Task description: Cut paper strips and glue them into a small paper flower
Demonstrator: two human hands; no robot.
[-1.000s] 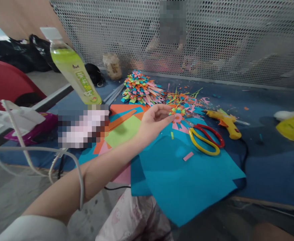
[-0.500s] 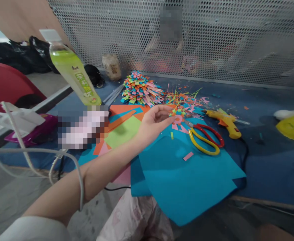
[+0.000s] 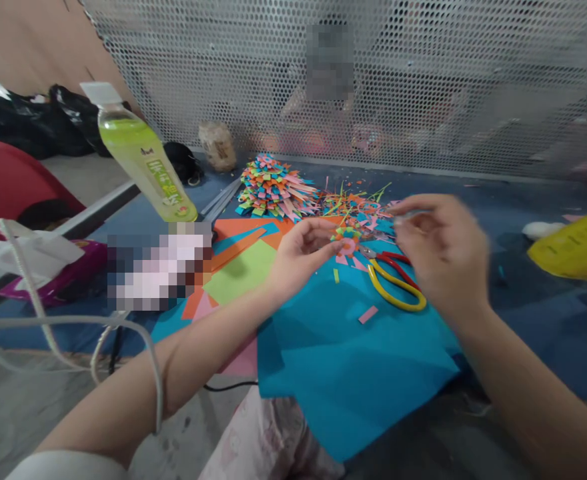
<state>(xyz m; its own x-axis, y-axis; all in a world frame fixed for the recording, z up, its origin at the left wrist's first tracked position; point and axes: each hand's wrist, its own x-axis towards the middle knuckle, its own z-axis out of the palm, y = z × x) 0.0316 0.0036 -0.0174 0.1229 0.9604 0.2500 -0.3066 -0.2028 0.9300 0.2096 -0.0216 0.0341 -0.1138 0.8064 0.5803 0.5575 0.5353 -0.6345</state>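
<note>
Between the thumb and fingers of my left hand (image 3: 306, 253) is a small paper rosette (image 3: 349, 241), with green, orange and blue tabs round a pink ring. To its right, my right hand (image 3: 438, 247) is raised and a little blurred, its fingertips drawn together; what they pinch I cannot make out. Below and between the hands lie red-and-yellow-handled scissors (image 3: 398, 287) on blue paper sheets (image 3: 343, 360). Behind my left hand stands a cone of layered coloured paper tabs (image 3: 268, 190). Cut paper scraps (image 3: 361, 203) are heaped beside it.
A green drink bottle (image 3: 143, 160) stands at the left, near a purple tissue box (image 3: 58, 273) and a white cable (image 3: 151, 347). A perforated metal panel (image 3: 223, 60) closes off the back. A yellow packet (image 3: 578, 243) lies at the right.
My right hand has come in from the right and now covers the yellow glue gun and part of the scissors' handles. My left hand still holds the rosette; the view has shifted slightly.
</note>
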